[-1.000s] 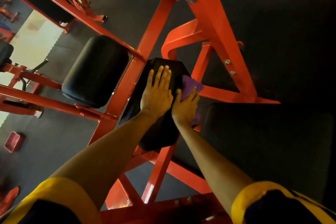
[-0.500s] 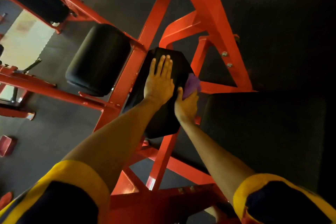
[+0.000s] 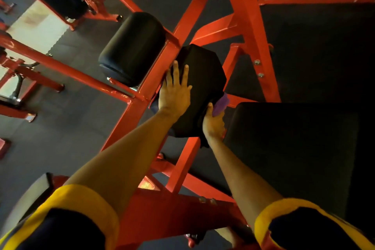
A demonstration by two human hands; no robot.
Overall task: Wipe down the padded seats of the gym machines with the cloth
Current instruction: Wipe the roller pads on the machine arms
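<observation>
We rest our left hand (image 3: 175, 95) flat, fingers straight, on the small black pad (image 3: 205, 75); our right hand (image 3: 213, 125) grips the purple cloth (image 3: 221, 103) against that pad's right edge, beside the wide seat (image 3: 294, 148)

Shifted the left hand (image 3: 174, 93) from the middle of the black pad (image 3: 203, 79) to its left edge, fingertips now beside the red frame (image 3: 154, 85). Dragged the cloth (image 3: 221, 102) with the right hand (image 3: 213, 124) off the pad's face, down onto its right side; only a small purple fold left showing.
</observation>
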